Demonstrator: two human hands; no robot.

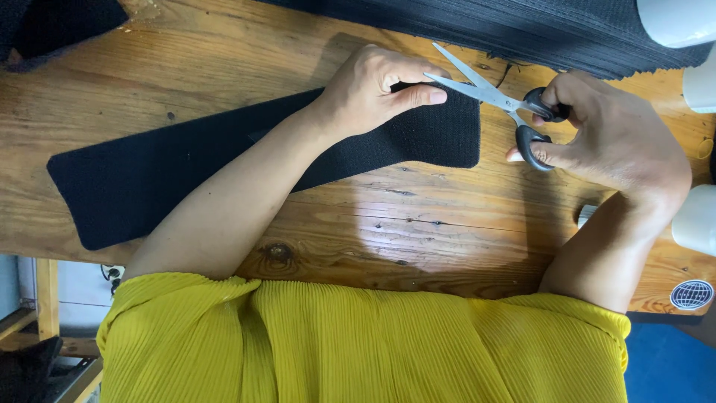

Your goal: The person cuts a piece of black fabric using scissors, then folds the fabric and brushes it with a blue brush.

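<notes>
**A:** What's being held in this one?

**B:** A pair of black-handled scissors point(496, 101) is held by the right hand point(615, 138) — fingers are threaded through the loops, so that grip is closed on the handles. The blades are spread apart, with the tips pointed toward the upper left.

**A:** And the other hand?

**B:** The left hand point(373, 89) is pressed down on a long strip of black knit fabric point(171, 175). Its grip is closed too — the right end of the strip appears to be pinched between thumb and curled fingers, just beside the lower blade. Whether the blade is actually touching the cloth can't be told.

**A:** Where's the strip sitting?

**B:** It's laid flat across the wooden counter point(418, 224), angled from lower left up to the right, with rounded corners at both ends. The scissors are held just past its right end.

**A:** Anything else around?

**B:** A big pile of dark fabric point(537, 33) is stacked along the far edge, and another dark piece point(56, 26) is seen in the top left corner. White cylinder-shaped objects point(697, 216) are lined up down the right edge, only partly in view. A yellow pleated garment point(358, 343) fills the bottom of the frame.
</notes>
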